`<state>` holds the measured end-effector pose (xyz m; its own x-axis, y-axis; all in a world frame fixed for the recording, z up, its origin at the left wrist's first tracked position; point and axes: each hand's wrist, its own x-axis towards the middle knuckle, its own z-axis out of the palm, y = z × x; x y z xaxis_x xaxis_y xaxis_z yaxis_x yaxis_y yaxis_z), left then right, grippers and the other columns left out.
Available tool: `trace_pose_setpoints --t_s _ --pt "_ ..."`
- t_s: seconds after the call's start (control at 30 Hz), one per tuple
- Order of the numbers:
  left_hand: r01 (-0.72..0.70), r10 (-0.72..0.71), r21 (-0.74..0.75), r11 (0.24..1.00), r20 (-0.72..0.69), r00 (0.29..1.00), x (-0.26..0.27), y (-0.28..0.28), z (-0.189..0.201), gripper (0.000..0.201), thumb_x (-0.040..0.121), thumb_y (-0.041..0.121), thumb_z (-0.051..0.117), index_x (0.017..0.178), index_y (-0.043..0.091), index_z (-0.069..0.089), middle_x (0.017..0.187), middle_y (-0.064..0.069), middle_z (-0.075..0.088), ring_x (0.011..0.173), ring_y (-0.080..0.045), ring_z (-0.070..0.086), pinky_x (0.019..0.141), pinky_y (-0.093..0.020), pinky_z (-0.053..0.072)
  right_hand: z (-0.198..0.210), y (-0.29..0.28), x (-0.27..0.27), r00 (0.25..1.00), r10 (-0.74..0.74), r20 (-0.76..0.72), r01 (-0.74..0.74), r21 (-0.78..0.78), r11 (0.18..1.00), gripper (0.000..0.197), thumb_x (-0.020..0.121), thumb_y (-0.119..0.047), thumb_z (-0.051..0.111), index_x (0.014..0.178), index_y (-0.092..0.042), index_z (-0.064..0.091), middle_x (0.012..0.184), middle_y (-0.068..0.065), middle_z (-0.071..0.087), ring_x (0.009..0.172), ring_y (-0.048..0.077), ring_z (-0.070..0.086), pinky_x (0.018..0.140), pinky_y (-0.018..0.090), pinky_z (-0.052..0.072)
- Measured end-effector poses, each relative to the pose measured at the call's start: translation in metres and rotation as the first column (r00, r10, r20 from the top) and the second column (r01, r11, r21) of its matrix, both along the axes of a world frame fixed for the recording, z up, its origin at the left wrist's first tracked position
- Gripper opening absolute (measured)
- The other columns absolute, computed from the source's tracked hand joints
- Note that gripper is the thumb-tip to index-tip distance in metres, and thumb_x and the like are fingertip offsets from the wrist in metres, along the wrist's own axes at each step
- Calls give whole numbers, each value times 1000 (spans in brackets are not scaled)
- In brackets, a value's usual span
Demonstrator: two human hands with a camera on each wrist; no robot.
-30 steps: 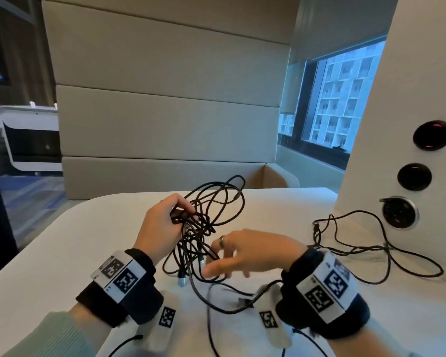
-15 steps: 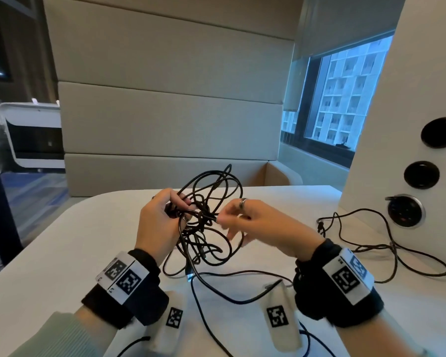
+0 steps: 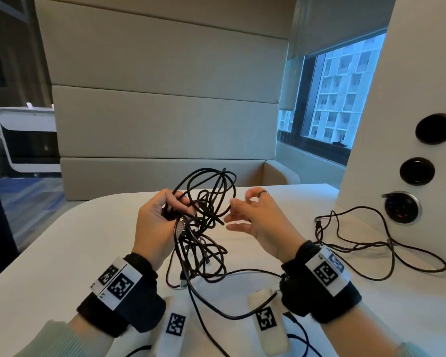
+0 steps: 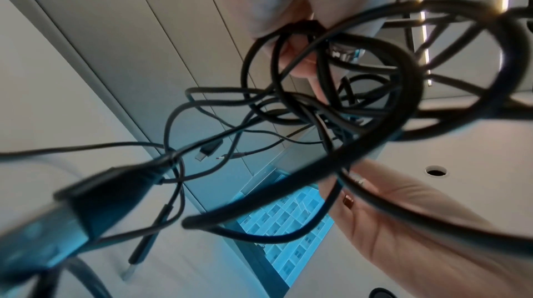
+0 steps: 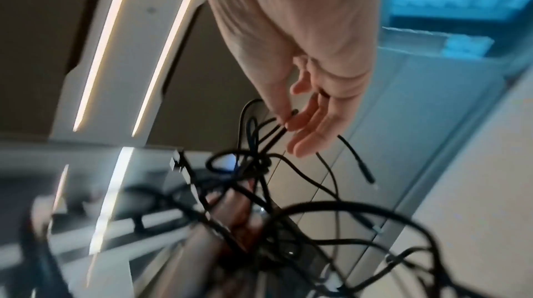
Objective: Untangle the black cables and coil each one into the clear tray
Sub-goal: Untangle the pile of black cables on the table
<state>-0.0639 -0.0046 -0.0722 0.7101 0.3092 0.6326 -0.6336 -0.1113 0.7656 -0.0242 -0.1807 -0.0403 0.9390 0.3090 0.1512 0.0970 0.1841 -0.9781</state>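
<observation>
A knot of black cables (image 3: 204, 215) hangs above the white table (image 3: 62, 253), its lower loops trailing down onto the tabletop. My left hand (image 3: 175, 207) grips the knot's upper left side, with several strands running through its curled fingers (image 4: 300, 68). To the right, my right hand (image 3: 233, 204) pinches one strand at its fingertips (image 5: 288, 120), the other fingers spread. Taut strands run from that pinch back to the knot (image 5: 253, 161). A USB plug (image 4: 86, 200) dangles, blurred, close to the left wrist camera. No clear tray is in view.
Another black cable (image 3: 371, 243) lies loose on the table at the right, near a white panel (image 3: 410, 99) with round sockets (image 3: 402, 207). Two white tagged blocks (image 3: 175, 328) (image 3: 265, 320) sit by my wrists. A padded bench back stands beyond the table's far edge.
My right hand rose from below the knot to its middle, then drew back to the right with its fingers spreading. The left hand lifted the knot slightly higher.
</observation>
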Motion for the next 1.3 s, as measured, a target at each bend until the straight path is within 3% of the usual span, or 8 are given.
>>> trace_pose_setpoints --t_s 0.1,0.3,0.53,0.77,0.93,1.07,1.17,1.3 --pt "6 -6 -31 999 17 1000 0 -1 1 47 72 -17 66 56 26 56 72 11 61 78 -6 60 75 -20 53 3 -2 0 966 147 -213 -106 190 976 11 93 5 46 100 -3 48 78 12 67 60 20 68 56 30 57" --pt "-52 52 4 999 35 998 -3 -8 3 36 74 -20 62 63 12 49 78 0 57 73 4 59 67 -10 48 0 6 -10 961 253 -112 -260 -56 964 10 91 -7 56 91 -8 65 67 -2 66 56 9 59 61 26 57" --pt "71 -61 131 989 -80 995 -5 -6 6 34 70 -22 64 70 11 55 75 0 61 74 -4 62 66 -15 52 3 3 -4 987 -25 157 57 -206 977 6 87 -4 63 84 -9 61 75 6 61 56 10 58 56 25 56" --pt "90 -74 47 995 -280 957 3 24 5 37 79 -25 46 75 11 52 73 -7 52 70 -16 51 51 -12 43 16 -30 12 961 -229 151 249 -126 960 15 96 -12 49 81 -13 51 74 6 64 64 15 60 56 26 53" --pt "97 -8 197 976 -409 912 2 36 15 18 69 10 59 84 19 58 94 -4 58 96 -20 55 74 -27 44 25 -32 8 974 -153 167 173 -113 978 17 98 -13 44 81 -14 47 71 4 62 60 14 53 50 22 46" --pt "61 89 527 848 -255 963 2 1 43 52 76 35 72 120 31 45 121 17 51 115 4 46 94 -18 33 24 -18 -7 990 26 139 -6 -144 990 12 99 -12 43 88 -14 45 63 2 66 61 19 65 50 24 49" --pt "369 -169 471 801 -413 895 18 -30 54 69 76 23 74 133 25 36 113 3 62 101 -7 62 87 -19 47 28 -14 -13 986 95 133 -76 -138 987 10 99 -14 44 89 -13 45 62 2 65 55 21 64 49 26 51" --pt "452 -133 586 672 -505 853 30 -38 52 6 85 15 66 89 19 65 67 -3 60 58 -12 54 63 -23 45 37 -33 -9 975 -54 213 87 -148 985 11 99 -18 43 88 -15 44 61 1 59 46 20 62 41 22 44"
